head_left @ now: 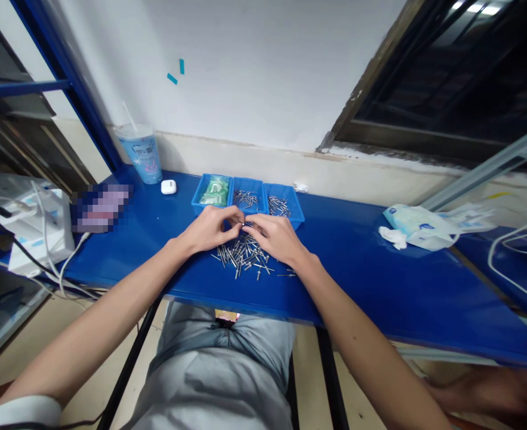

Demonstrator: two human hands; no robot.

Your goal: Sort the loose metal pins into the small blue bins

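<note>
My left hand is closed in a pinch, its thumb and forefinger meeting at a small metal rivet. Facing it, my right hand pinches the same spot, fingertips almost touching the left ones; the fingers cover most of what is between them. Directly below both hands, a loose pile of silvery blind rivets is spread on the blue table. Just behind the hands stand three joined blue bins: the left bin holds green-and-clear packets, while the middle bin and right bin contain metal rivets.
A blue cup with a straw and a white earbud case stand back left. Farther left are a white power strip with cables and a blurred-out item. A tissue pack lies right. Someone's blurred limb shows lower right.
</note>
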